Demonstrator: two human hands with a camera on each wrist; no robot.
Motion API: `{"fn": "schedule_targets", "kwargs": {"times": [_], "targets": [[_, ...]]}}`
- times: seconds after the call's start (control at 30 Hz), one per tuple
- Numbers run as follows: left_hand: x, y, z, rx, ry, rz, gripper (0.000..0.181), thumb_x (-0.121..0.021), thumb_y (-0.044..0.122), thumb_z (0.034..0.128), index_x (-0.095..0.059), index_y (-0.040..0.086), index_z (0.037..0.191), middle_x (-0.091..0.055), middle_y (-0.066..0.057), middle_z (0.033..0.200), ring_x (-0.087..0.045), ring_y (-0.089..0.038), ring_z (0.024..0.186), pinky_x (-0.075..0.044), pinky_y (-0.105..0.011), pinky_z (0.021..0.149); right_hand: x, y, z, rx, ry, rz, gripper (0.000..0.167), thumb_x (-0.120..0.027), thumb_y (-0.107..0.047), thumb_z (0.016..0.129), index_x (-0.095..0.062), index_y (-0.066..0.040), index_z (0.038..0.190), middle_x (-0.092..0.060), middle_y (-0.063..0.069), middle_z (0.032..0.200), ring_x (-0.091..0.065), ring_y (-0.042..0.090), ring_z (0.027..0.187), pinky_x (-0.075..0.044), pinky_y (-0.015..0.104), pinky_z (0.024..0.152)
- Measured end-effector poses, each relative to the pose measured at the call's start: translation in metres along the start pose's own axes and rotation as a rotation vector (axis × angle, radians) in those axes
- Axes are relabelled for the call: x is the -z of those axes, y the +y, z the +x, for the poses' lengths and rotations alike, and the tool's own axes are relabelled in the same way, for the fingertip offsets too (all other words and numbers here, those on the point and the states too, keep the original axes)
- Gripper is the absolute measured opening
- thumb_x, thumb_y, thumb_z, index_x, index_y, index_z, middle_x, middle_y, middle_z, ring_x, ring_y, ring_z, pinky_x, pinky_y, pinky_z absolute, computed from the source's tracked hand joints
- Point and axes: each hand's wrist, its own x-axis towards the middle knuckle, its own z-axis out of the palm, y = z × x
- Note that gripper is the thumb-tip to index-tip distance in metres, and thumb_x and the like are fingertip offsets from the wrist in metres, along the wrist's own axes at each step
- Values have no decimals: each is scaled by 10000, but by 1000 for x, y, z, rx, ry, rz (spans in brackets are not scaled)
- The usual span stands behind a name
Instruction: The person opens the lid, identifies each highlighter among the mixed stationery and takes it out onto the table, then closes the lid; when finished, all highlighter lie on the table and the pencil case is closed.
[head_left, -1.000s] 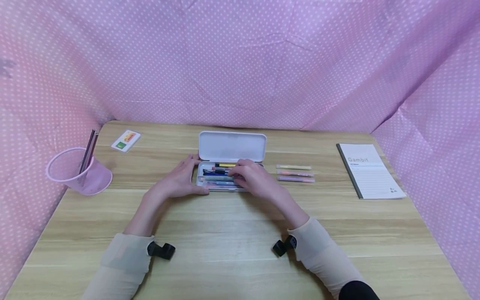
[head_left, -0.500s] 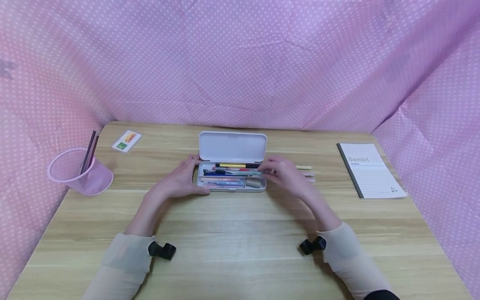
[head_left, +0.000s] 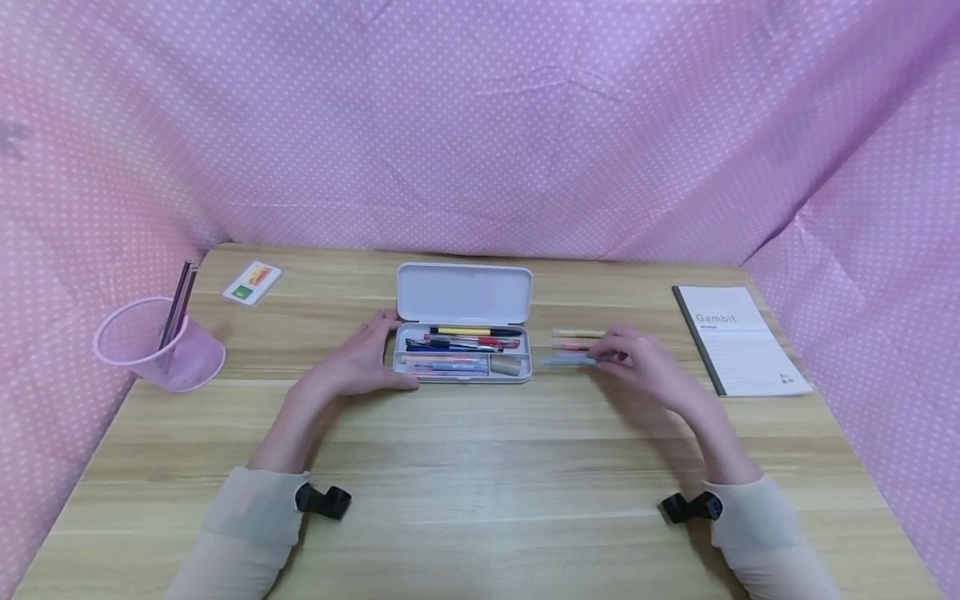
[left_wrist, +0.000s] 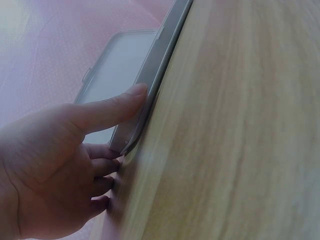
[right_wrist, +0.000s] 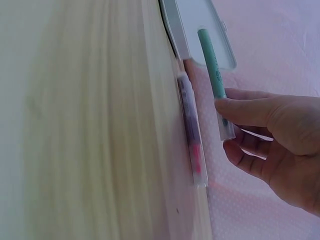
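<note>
My R hand point(head_left: 641, 362) pinches the green pen point(right_wrist: 212, 65), right of ctr in head view; L hand point(head_left: 358, 358) grips the pencil case point(head_left: 465, 293) near ctr. Releasing it crooked could knock the purple pen point(right_wrist: 190, 117) alongside.

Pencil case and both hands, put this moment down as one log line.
left hand: holds pencil case; right hand: pinches green pen beside purple pen; pencil case: lid open, pens inside; notebook: closed, at right

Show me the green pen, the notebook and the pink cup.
Green pen point(right_wrist: 213, 77), right wrist view, barrel.
Notebook point(head_left: 740, 343), head view, front cover.
Pink cup point(head_left: 198, 353), head view, outer wall.
</note>
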Motion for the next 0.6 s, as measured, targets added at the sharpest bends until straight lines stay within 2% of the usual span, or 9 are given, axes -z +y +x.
{"fn": "schedule_targets", "kwargs": {"times": [0.3, 0.6], "targets": [[0, 0, -1, 8, -3, -2, 1041, -837, 526, 794, -314, 74, 1571, -34, -199, 1742, -19, -502, 1591, -108, -690, 1273, 8, 9, -8, 2, -12, -33, 211, -781, 21, 854, -781, -105, 1022, -727, 2, 931, -674, 96, 827, -583, 243, 714], [1, 0, 0, -14, 7, -3, 1026, -845, 508, 795, -330, 65, 1565, -77, -200, 1737, -68, -501, 1588, -125, -689, 1271, 11, 16, -11, -51, -68, -42, 217, -788, 20, 844, -779, -103, 1023, -736, 22, 954, -689, 136, 847, -597, 273, 740]]}}
